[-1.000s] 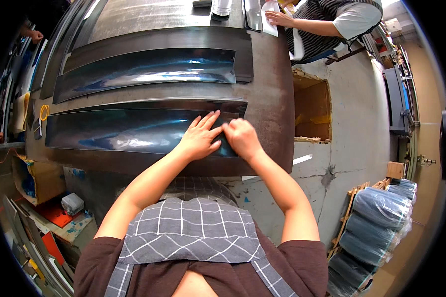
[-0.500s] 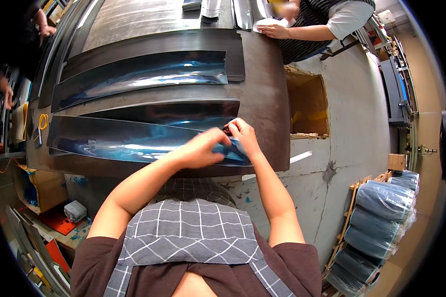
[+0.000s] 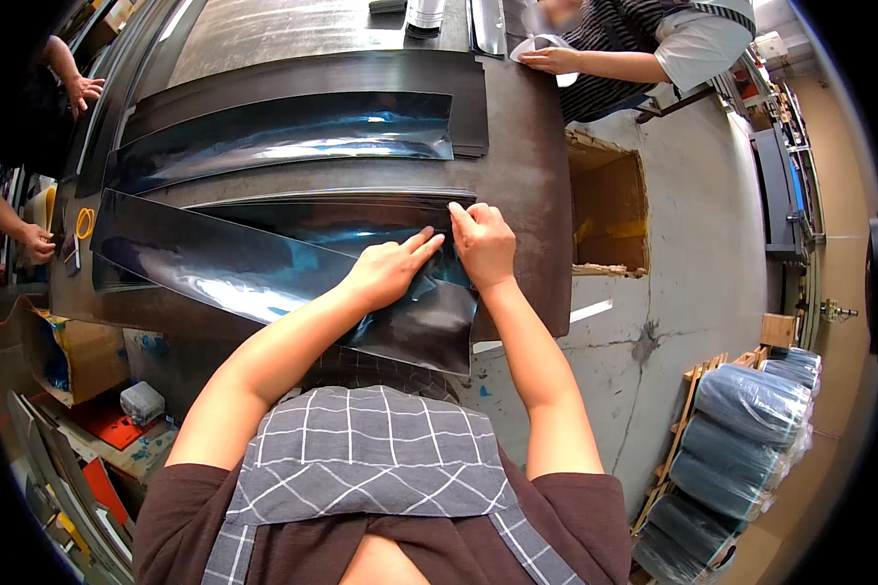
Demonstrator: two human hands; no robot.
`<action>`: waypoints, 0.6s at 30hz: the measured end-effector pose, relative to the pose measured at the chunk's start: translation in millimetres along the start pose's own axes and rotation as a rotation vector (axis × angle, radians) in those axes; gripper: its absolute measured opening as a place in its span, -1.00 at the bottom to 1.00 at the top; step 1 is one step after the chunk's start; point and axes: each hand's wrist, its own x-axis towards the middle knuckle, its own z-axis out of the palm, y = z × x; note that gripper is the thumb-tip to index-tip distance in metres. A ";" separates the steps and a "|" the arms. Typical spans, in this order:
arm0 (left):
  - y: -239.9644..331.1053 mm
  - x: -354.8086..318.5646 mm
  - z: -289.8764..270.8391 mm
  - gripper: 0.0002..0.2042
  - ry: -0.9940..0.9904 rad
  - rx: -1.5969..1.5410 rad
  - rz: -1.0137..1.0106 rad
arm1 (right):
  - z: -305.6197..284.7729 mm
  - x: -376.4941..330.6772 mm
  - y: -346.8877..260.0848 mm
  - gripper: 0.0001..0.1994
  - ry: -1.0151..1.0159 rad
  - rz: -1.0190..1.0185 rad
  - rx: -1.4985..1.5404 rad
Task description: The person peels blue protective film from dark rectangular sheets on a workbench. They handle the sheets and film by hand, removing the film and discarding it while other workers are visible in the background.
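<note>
A long, glossy dark plastic strip (image 3: 215,258) with bluish reflections lies slantwise on the near side of the table, its right end hanging past the front edge. My left hand (image 3: 388,275) rests on it with fingers stretched out flat. Crumpled bluish film (image 3: 431,276) shows between my hands. My right hand (image 3: 485,244) is pinched closed on a thin film edge by the right end of a stack of dark strips (image 3: 361,210); which layer it grips is partly hidden by the fingers.
Another glossy strip (image 3: 293,141) lies on dark sheets (image 3: 312,83) farther back. Yellow-handled scissors (image 3: 85,224) are at the table's left. A co-worker's hand (image 3: 553,60) holds white material at the far right; others' hands (image 3: 37,244) show at left. An open cardboard box (image 3: 607,200) stands right of the table.
The near strip has swung, its right end coming toward me over the table edge. My right hand has moved away from me to the stack's corner; my left hand has flattened onto the strip.
</note>
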 end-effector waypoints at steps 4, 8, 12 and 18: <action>-9.0 4.4 12.2 -0.48 0.018 -0.039 0.006 | 12.7 -26.1 -2.9 -0.82 -0.123 -0.179 -0.039; -8.0 6.8 15.0 -0.49 0.053 0.019 0.012 | 2.1 -2.0 -4.0 -0.87 -0.041 -0.108 -0.025; -4.1 8.9 6.0 -0.51 0.063 0.015 0.001 | 7.0 -18.7 -5.6 -0.88 -0.163 -0.208 -0.046; -5.5 8.2 4.8 -0.62 0.086 0.025 0.048 | -5.5 -7.1 -3.2 -0.90 -0.133 -0.095 -0.027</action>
